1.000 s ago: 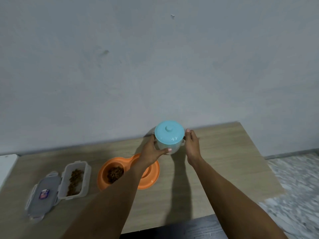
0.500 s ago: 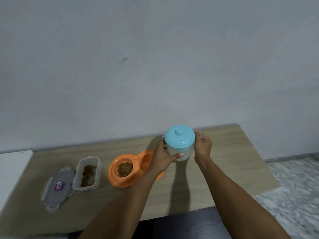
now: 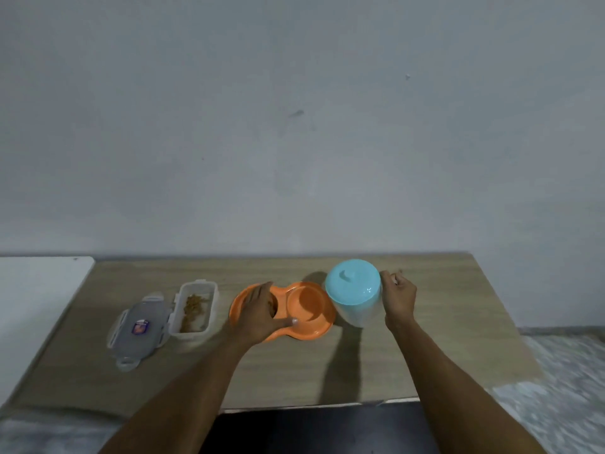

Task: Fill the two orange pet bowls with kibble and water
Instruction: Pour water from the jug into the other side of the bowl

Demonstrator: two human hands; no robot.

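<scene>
Near the middle of the wooden table point(image 3: 425, 355), a bit closer to the back edge by the wall, sits the orange double pet bowl point(image 3: 311, 306). The left hand point(image 3: 262, 314) lies open on top of its left cup, with the thumb along the front rim, and a little brown kibble point(image 3: 271, 308) peeks out beside the fingers. The right cup looks bare inside. Touching the bowl's right side is a see-through jug point(image 3: 360, 312) with a light blue lid point(image 3: 352, 283). The right hand point(image 3: 397, 298) grips the jug's right side with curled fingers. I cannot tell if the jug stands on the table or is lifted. Toward the left edge lies a clear food box point(image 3: 194, 308) with kibble in it, and its flat lid point(image 3: 140, 327) touches its left side. There is bare wood along the front edge and by the right edge.
</scene>
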